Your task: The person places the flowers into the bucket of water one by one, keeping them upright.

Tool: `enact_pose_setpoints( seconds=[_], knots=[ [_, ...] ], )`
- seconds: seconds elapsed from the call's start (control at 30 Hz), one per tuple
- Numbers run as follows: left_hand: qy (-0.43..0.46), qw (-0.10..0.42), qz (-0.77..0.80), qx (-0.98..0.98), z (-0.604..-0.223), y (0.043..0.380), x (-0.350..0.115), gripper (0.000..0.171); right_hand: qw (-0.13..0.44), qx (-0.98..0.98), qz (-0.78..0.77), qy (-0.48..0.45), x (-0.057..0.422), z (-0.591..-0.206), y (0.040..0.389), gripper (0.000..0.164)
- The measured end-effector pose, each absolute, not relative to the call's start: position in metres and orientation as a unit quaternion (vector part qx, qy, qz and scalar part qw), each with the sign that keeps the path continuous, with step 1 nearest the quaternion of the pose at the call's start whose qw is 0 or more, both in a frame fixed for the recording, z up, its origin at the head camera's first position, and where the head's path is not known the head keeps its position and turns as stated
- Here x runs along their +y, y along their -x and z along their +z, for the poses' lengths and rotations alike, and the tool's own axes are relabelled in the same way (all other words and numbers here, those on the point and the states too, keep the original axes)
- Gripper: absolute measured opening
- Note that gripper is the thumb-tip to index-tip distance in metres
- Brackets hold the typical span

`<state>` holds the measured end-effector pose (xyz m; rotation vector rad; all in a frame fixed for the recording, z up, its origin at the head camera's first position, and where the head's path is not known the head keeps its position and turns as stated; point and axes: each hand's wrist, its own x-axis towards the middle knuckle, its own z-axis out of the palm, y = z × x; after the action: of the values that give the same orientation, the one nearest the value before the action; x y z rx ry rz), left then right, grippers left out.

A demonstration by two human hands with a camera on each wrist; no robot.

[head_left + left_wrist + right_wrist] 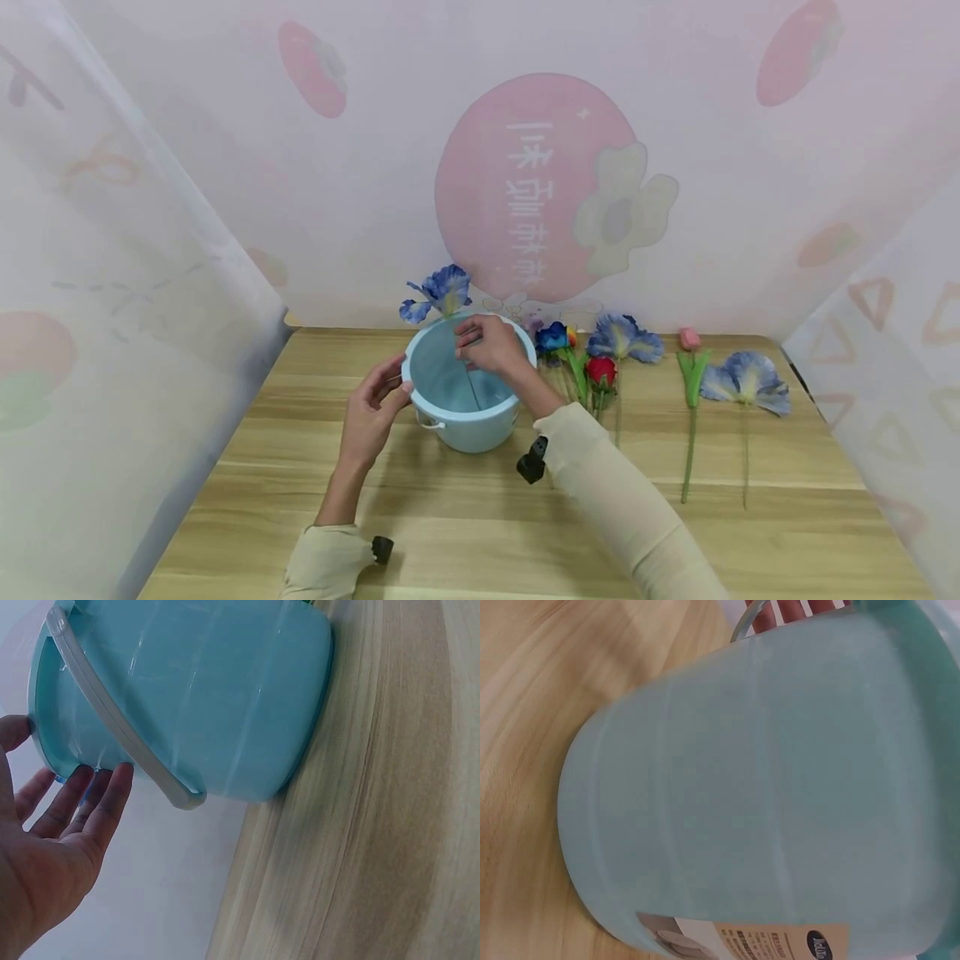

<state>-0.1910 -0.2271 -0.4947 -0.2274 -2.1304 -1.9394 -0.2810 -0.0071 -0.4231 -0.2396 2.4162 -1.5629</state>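
A light blue plastic bucket (476,435) stands on the table with its white handle (112,712) hanging down the side. My left hand (369,417) holds the bucket's left side near the rim, thumb at the edge and fingers against the outer wall. Over the bucket's mouth, my right hand (491,343) pinches the thin stem (472,388) of a blue iris, and the stem runs down into the bucket. The iris's ruffled head (447,290) rises above the back rim. In the right wrist view the bucket wall (705,787) fills most of the picture, and my right hand is out of sight.
Right of the bucket lie a blue multicoloured flower (553,337), a red rose (602,372) and another blue iris (622,337). Farther right are a pink tulip (690,338) and a pale blue iris (746,379). A printed curtain (375,208) hangs behind the wooden table (465,542).
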Motion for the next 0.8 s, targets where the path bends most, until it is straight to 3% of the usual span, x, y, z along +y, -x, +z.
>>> enact_pose_setpoints(
  seconds=[0.8],
  knots=[
    [0.07,0.119,-0.666,-0.733,-0.495,0.191,-0.228,0.05,0.065,0.765,-0.631,0.113,0.037,-0.396,0.246,0.043]
  ],
)
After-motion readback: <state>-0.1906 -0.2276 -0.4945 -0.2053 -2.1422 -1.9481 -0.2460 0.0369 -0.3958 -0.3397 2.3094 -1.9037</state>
